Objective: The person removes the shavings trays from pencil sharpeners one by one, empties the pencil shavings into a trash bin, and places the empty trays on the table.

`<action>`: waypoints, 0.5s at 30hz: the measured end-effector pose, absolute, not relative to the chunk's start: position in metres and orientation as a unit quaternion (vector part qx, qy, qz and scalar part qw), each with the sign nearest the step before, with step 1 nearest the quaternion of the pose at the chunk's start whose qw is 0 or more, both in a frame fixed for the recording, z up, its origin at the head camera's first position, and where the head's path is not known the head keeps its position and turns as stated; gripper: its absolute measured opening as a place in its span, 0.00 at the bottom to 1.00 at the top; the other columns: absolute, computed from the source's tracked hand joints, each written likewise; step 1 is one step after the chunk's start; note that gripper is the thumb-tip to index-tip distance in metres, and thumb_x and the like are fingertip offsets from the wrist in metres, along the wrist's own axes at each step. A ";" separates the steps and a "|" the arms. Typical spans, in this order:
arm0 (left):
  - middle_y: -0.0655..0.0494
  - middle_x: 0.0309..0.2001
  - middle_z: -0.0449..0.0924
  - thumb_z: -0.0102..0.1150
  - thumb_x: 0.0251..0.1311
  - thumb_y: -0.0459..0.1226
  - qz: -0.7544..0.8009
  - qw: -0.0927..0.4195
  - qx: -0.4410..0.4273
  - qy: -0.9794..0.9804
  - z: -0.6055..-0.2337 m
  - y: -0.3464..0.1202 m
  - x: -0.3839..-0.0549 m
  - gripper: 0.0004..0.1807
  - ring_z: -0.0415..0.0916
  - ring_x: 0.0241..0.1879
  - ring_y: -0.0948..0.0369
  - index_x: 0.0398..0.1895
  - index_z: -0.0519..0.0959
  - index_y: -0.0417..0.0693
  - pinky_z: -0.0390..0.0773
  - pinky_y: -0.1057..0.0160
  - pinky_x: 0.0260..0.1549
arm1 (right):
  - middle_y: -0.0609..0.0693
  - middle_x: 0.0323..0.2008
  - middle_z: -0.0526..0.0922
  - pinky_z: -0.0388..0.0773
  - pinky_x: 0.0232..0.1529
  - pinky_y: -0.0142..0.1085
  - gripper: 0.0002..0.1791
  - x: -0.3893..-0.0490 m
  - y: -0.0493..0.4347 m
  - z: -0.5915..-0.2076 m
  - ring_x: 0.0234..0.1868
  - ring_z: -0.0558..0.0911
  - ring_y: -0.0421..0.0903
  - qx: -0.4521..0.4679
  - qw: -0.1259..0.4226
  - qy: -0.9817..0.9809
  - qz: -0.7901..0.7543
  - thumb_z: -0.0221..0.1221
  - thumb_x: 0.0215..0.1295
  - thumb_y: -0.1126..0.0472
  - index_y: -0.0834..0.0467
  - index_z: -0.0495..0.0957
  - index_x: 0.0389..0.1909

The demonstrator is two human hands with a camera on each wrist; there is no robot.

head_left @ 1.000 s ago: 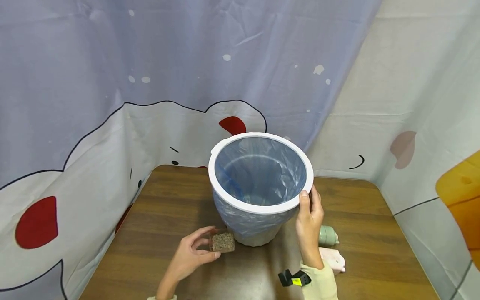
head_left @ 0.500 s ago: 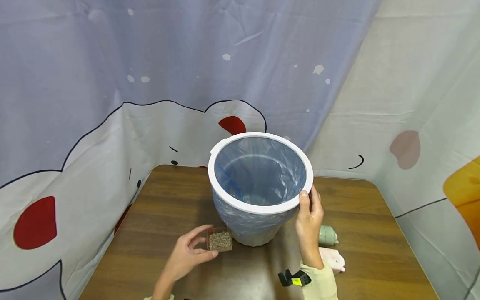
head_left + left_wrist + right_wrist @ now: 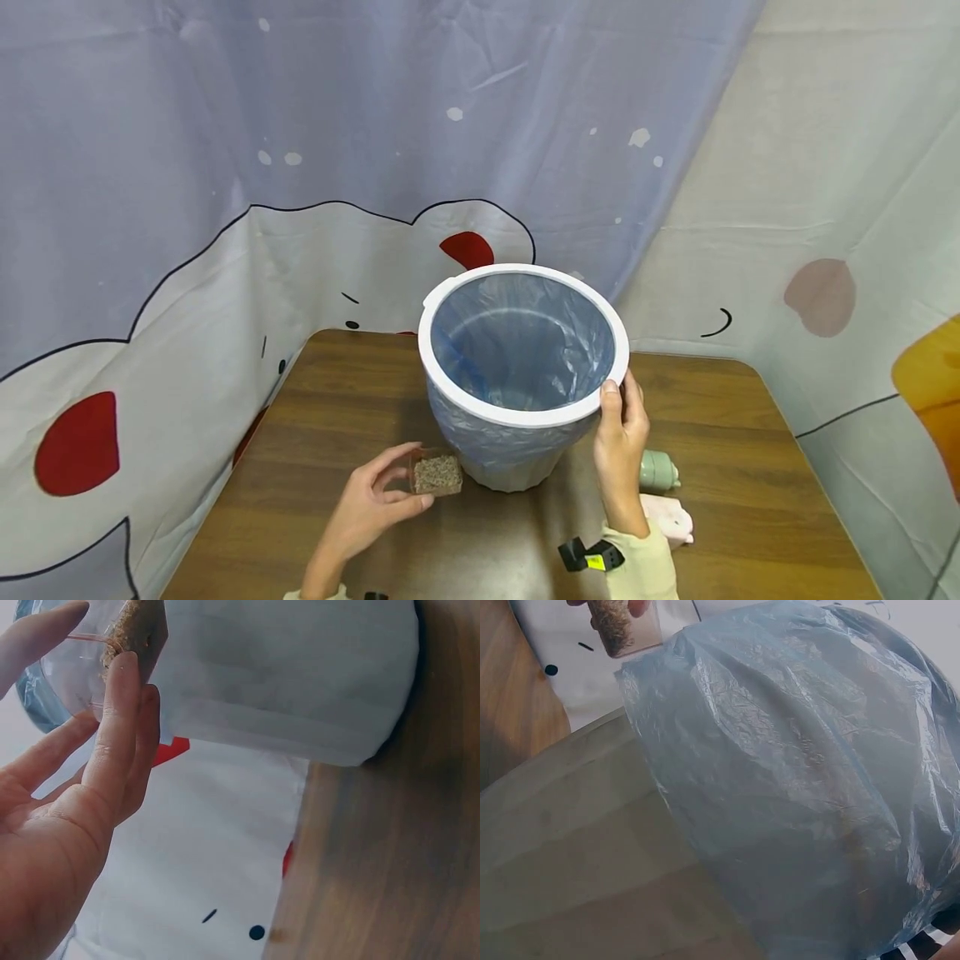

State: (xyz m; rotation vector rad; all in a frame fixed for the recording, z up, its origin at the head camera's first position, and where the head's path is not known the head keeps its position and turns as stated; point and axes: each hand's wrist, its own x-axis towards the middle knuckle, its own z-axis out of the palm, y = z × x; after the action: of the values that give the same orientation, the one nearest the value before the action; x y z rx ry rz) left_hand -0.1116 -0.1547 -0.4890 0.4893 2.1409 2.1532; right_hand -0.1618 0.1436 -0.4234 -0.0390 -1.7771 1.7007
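My left hand (image 3: pixel 373 502) holds a small clear plastic box (image 3: pixel 438 475) by its sides, just left of the trash bin's lower part. Brownish-grey fine granules (image 3: pixel 139 637) fill the bottom of the box, which appears raised off the table in the left wrist view. With thumb on top and fingers outside, my right hand (image 3: pixel 621 446) grips the right side of the white rim (image 3: pixel 517 418) of the bin. A blue plastic trash bag (image 3: pixel 802 765) lines the bin and hangs over its outside. The bin stands upright on the table.
Behind my right forearm lie a small green object (image 3: pixel 658 472) and a pale pink one (image 3: pixel 670 518), the latter partly hidden. The wooden table (image 3: pixel 330 408) is bounded by a printed curtain (image 3: pixel 337 125) at the back and sides.
My left hand has drifted slightly left and up with the box of granules. My right hand and the trash bin have stayed in place.
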 end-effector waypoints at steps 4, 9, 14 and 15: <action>0.41 0.58 0.66 0.68 0.46 0.31 0.692 0.037 0.154 0.704 -0.487 -0.151 -0.113 0.35 0.75 0.44 0.51 0.61 0.67 0.46 0.81 0.57 0.34 | 0.58 0.55 0.71 0.63 0.55 0.23 0.23 -0.161 0.144 -0.421 0.53 0.69 0.38 -0.014 0.336 -0.682 0.650 0.48 0.68 0.60 0.63 0.65 0.63; 0.39 0.56 0.67 0.68 0.44 0.28 0.706 0.031 0.155 0.690 -0.485 -0.152 -0.112 0.35 0.76 0.43 0.52 0.60 0.68 0.43 0.81 0.56 0.34 | 0.60 0.55 0.71 0.63 0.54 0.22 0.23 -0.161 0.143 -0.420 0.53 0.69 0.38 -0.010 0.339 -0.681 0.649 0.48 0.68 0.62 0.64 0.65 0.62; 0.34 0.54 0.67 0.66 0.44 0.25 0.711 0.009 0.185 0.679 -0.484 -0.155 -0.112 0.35 0.76 0.43 0.54 0.60 0.66 0.38 0.81 0.56 0.35 | 0.60 0.55 0.71 0.63 0.54 0.22 0.23 -0.160 0.143 -0.422 0.53 0.69 0.37 -0.011 0.341 -0.680 0.649 0.48 0.68 0.62 0.64 0.65 0.62; 0.34 0.54 0.67 0.66 0.44 0.24 0.710 0.006 0.190 0.678 -0.484 -0.155 -0.112 0.35 0.75 0.43 0.54 0.60 0.66 0.37 0.81 0.56 0.35 | 0.60 0.55 0.71 0.63 0.54 0.22 0.23 -0.160 0.143 -0.422 0.53 0.69 0.37 -0.011 0.340 -0.680 0.650 0.48 0.68 0.62 0.64 0.65 0.62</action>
State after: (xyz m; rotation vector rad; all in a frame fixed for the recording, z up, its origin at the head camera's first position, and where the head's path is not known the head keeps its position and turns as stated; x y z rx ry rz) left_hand -0.1124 -0.1550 -0.4838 0.5951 2.1219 2.2230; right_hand -0.1604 0.1426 -0.4221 -0.0274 -1.7690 1.6916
